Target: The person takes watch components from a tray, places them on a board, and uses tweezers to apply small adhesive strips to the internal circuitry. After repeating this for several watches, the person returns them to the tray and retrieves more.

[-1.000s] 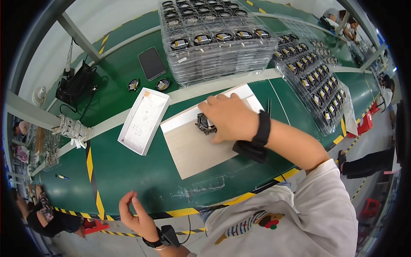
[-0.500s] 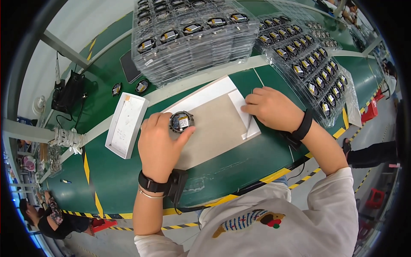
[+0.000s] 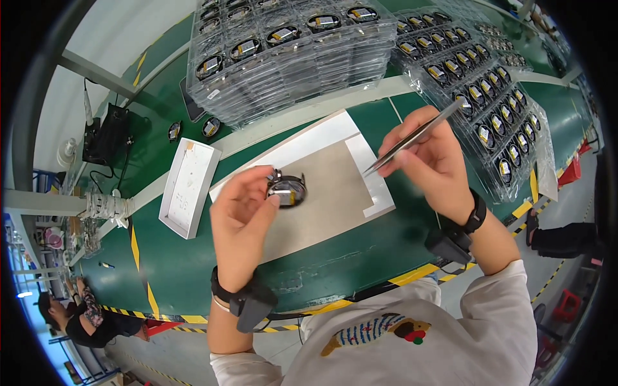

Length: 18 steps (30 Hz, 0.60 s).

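Left grip (image 3: 239,222): pinches a round dark watch module (image 3: 288,193) above the beige sheet (image 3: 328,199).
Right grip (image 3: 438,164): holds metal tweezers (image 3: 444,115), tips over the sheet's right side.
Counter (image 3: 174,276): green, near edge striped with yellow-and-black tape.
White box (image 3: 183,183): open, just beside the sheet's left corner.
Loose modules (image 3: 210,127): two, beyond the box's far end.
Tray stack (image 3: 302,88): clear plastic, toward the counter's far side, bearing similar modules.

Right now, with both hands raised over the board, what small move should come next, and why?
Probably ease the tweezers left toward the round watch unit: the left hand holds it, the right hand grips the tweezers, and their tips are well apart from it.
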### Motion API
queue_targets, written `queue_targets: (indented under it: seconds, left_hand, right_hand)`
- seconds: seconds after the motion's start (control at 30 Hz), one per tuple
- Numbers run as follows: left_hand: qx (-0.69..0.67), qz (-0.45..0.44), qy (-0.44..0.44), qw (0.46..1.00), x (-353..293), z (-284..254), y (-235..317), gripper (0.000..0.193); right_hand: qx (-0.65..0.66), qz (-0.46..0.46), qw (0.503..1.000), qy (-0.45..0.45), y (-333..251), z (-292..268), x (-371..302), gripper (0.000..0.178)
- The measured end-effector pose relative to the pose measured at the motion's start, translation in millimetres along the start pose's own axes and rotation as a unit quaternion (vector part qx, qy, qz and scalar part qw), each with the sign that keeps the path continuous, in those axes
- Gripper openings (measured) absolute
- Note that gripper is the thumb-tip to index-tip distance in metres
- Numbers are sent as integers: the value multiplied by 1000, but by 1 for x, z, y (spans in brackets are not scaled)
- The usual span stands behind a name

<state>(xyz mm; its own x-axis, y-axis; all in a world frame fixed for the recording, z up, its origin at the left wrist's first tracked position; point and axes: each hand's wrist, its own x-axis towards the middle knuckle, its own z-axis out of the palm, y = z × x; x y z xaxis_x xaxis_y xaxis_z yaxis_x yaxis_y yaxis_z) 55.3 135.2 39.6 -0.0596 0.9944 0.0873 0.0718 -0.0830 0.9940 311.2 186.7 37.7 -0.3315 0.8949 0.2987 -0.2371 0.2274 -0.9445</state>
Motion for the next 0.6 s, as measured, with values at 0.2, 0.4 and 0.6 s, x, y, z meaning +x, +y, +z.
queue_targets:
  seconds: [0.2, 0.4, 0.6]
  left_hand:
    - [-260, -188, -69, 945, -15, 40, 0, 23]
    - [-264, -255, -125, 922, -25, 49, -9, 25]
    - [-212, -249, -126, 937, -24, 47, -7, 26]
  right_hand:
    - [133, 21, 990, -31, -5, 27, -10, 17]
    - [100, -2, 995, -12, 17, 28, -22, 19]
    - [7, -20, 999, -46, 24, 31, -21, 15]
